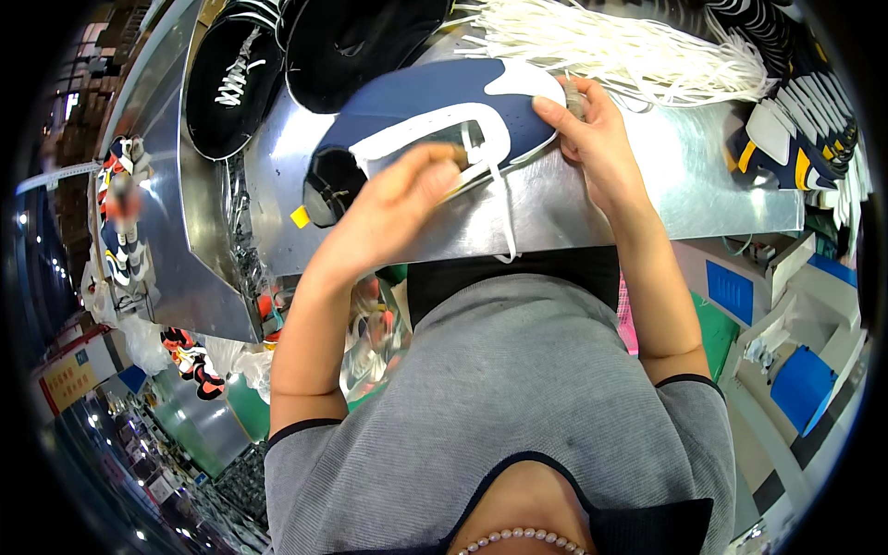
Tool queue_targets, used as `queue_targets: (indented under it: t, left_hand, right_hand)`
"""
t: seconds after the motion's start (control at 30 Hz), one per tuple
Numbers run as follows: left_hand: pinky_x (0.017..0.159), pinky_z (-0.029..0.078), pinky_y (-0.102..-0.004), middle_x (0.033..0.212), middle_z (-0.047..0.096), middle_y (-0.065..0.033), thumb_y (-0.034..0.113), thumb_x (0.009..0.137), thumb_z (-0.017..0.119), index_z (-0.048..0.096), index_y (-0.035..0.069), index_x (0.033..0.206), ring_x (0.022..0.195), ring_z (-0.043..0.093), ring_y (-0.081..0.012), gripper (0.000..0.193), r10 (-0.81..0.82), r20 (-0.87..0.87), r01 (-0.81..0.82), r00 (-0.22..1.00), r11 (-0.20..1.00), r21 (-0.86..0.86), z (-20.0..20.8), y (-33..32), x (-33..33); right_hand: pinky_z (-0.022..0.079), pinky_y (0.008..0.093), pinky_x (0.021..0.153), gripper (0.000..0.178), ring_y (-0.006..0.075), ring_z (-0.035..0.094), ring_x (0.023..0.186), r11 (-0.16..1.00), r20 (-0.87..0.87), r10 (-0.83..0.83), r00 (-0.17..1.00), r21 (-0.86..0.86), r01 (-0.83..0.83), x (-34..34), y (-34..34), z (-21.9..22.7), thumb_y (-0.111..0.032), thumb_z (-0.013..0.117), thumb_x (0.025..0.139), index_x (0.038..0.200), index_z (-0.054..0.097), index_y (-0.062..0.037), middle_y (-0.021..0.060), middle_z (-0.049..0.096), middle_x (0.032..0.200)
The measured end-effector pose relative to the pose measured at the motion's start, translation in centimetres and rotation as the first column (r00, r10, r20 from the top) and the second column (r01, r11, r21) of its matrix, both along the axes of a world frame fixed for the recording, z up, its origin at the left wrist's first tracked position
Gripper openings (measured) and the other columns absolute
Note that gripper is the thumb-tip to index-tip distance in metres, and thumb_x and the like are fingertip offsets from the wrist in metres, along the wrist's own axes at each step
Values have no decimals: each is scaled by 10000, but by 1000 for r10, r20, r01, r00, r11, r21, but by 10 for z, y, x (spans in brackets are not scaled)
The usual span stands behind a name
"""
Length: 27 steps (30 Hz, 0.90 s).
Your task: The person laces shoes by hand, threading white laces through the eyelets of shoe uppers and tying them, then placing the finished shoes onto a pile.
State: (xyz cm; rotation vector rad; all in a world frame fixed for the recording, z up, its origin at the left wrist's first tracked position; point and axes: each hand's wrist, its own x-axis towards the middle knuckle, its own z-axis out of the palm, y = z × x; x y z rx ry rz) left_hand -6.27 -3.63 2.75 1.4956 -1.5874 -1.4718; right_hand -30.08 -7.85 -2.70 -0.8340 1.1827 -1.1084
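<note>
One dangling white lace [507, 217] could snag on the metal bench [708, 176] edge if the navy shoe upper [421, 100], held over it, slips from the right hand [599, 134], clamped at its toe (the left hand's [402, 199] grip cannot be confirmed).

The left hand [402, 202] lay over the opening of a navy upper [407, 104], close to a white lace [508, 217] that trailed to the table's [684, 203] front edge. The right hand [597, 139] pinched the upper's right end. A lace heap [620, 55] lay behind; a black upper [208, 120] lay left.
</note>
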Motion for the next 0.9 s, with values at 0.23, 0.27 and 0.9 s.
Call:
queue_targets:
  t: [0.23,0.27,0.9]
  left_hand:
    - [635,516,-356,777,699,-126,182,839,767,675,48,1030,684,684,-297,250,176,540,179,823,823,-540,-1,14,-16]
    - [629,516,-352,804,695,-151,155,840,764,680,44,1033,672,677,-295,238,148,571,251,807,790,-560,3,13,-18]
    - [686,503,-397,863,695,-169,251,879,719,629,60,1092,777,676,-334,300,-85,678,339,730,906,-252,-3,2,-21]
  right_hand:
    - [459,211,680,254,58,577,765,962,-92,269,959,-32,-273,-8,35,5,-228,746,886,1052,687,-45,1,657,859]
    - [470,232,668,211,61,583,725,935,-261,264,929,-169,-313,6,43,11,-241,731,897,953,732,-38,-6,667,794]
    - [404,188,577,135,26,509,634,932,-277,191,942,-249,-263,-19,53,36,-106,663,925,997,723,-9,26,724,862]
